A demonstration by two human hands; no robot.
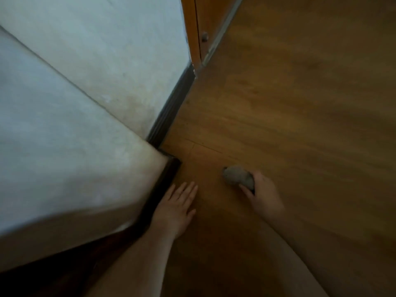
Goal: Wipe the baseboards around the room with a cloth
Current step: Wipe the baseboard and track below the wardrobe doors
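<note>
A dark brown baseboard runs along the foot of the white wall, turns at an outer corner, and continues toward me as a nearer stretch. My left hand lies flat on the wooden floor with fingers spread, right beside the nearer baseboard. My right hand is closed around a bunched grey cloth, held just above or on the floor, a hand's width to the right of the baseboard corner. The cloth is apart from the baseboard.
White plastered wall fills the left half. An orange-brown door and frame with a metal threshold strip stand at the far end of the baseboard. Wood-pattern floor spreads to the right.
</note>
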